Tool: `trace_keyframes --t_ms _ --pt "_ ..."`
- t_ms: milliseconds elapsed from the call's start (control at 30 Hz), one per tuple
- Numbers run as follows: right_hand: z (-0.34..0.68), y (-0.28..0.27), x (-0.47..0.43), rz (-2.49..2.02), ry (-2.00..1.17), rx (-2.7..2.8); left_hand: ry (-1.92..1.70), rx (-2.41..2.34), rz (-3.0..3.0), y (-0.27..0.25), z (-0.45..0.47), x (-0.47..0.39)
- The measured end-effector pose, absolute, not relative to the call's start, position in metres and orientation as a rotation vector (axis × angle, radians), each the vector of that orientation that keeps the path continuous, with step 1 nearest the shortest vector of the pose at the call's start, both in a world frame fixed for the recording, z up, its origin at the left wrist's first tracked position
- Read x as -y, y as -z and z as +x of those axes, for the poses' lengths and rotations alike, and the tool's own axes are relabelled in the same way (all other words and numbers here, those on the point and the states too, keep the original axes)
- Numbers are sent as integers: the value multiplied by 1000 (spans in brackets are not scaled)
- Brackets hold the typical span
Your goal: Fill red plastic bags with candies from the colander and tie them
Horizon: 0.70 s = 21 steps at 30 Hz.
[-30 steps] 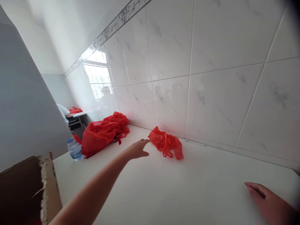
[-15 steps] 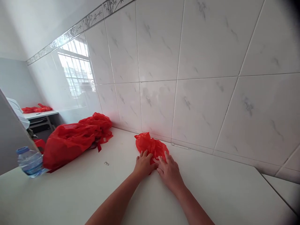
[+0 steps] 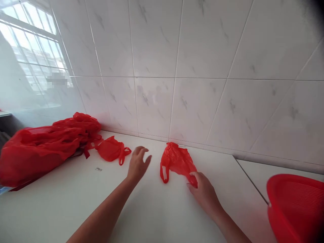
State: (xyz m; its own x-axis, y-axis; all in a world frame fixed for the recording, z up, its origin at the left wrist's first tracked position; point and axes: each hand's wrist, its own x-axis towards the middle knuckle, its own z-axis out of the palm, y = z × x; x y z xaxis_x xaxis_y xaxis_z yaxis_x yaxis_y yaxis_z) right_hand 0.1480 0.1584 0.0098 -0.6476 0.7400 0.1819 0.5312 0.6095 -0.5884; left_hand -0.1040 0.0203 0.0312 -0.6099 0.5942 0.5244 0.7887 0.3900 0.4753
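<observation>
A thin red plastic bag (image 3: 177, 158) lies on the white table near the wall, one handle loop spread toward me. Its right handle is pinched between the thumb and fingers of my right hand (image 3: 202, 189). My left hand (image 3: 138, 163) hovers to the left of this bag, fingers apart and holding nothing. Just beyond it on the left rests a second red plastic bag (image 3: 110, 149), crumpled, its handle loop pointing toward my left hand.
A large heap of red plastic bags (image 3: 48, 145) sits along the wall at the left. At the right edge stands a red plastic basket (image 3: 280, 199). A small clear scrap (image 3: 98, 169) lies on the table (image 3: 152, 216). Behind rises a tiled wall (image 3: 157, 101).
Both hands were together on one crumpled red bag; now they are apart. Two separate bags show, and my right hand grips one handle. The view has turned right, bringing in the basket.
</observation>
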Motion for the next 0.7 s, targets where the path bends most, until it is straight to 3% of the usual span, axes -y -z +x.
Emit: trace_keyframes --t_ms 133,300,467,700 --pt "170 -16 -142 -962 -973 2348 1063 2556 -1655 -31 -48 -46" --pt "208 -6 -150 -1186 -827 2312 1253 2754 -1679 -23 -42 -43" --pt "228 -7 -164 -1306 -976 2149 1874 2806 -1620 -37 -44 -21" --pt "230 -19 -175 -1164 -1308 1882 2761 2396 -1028 -51 -35 -8"
